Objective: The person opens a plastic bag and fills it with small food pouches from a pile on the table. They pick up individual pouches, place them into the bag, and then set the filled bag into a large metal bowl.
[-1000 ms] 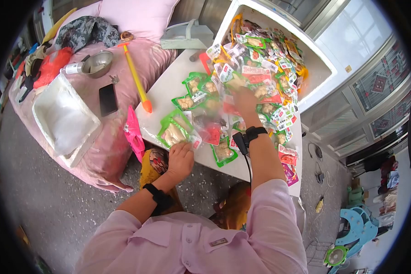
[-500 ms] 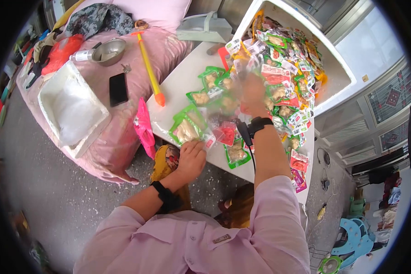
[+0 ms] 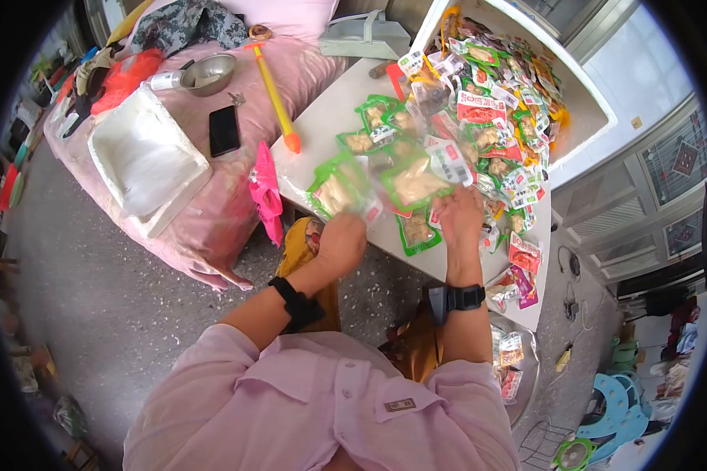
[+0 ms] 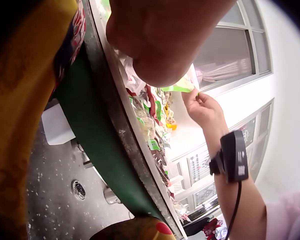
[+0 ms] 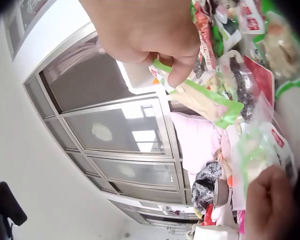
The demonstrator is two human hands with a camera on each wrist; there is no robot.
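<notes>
My left hand (image 3: 343,242) pinches the lower edge of a green-edged clear packet (image 3: 335,192) with pale pieces inside, over the table's near edge. My right hand (image 3: 459,216) grips a second green-edged packet (image 3: 418,182) by its lower right side; the two packets are close side by side. In the right wrist view, thumb and fingers of the right hand (image 5: 150,40) pinch one end of its packet (image 5: 200,100), and the left hand (image 5: 271,200) holds the other packet, blurred. The left wrist view shows the left hand (image 4: 160,45) large and dark.
Many small packets (image 3: 495,141) spill from a white foam box (image 3: 585,118) across the white table (image 3: 302,161). More small green packets lie left of the pile. On the pink bedding are a phone (image 3: 224,131), an empty foam tray (image 3: 145,157), a bowl and a yellow stick.
My right hand has come back from the pile toward the near edge, bringing a green-edged packet. The left hand's packet has lifted slightly and blurred. The head view has shifted.
</notes>
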